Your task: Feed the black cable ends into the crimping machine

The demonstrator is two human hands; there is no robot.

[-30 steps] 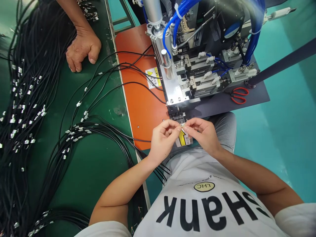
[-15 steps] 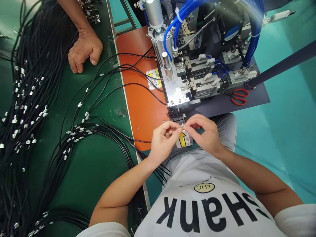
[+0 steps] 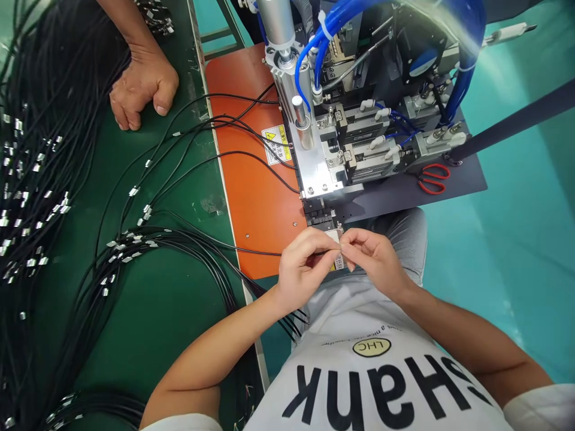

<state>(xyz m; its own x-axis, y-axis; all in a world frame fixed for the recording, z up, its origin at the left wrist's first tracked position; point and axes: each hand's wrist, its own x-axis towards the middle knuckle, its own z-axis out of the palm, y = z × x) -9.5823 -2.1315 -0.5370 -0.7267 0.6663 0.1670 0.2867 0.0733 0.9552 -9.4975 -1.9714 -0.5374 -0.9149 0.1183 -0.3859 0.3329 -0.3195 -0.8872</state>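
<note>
My left hand (image 3: 303, 266) and my right hand (image 3: 375, 258) meet fingertip to fingertip just in front of the machine's small black fixture (image 3: 320, 214). Both pinch a tiny metal piece (image 3: 336, 237) between thumb and forefinger; it is too small to name. A bundle of black cables (image 3: 188, 245) with silver terminals runs from the green belt under my left wrist. A yellow-arrow label (image 3: 338, 261) is partly hidden beneath my fingers.
The pneumatic machine (image 3: 332, 131) with blue hoses stands on an orange plate (image 3: 251, 191). Red scissors (image 3: 431, 178) lie on the dark mat to the right. Another person's fist (image 3: 139, 90) rests on the green belt (image 3: 148, 311) far left, beside heaps of black cables (image 3: 31, 197).
My two hands have drawn slightly nearer to me and closed tighter together over the yellow-arrow label. The other person's fist stays put.
</note>
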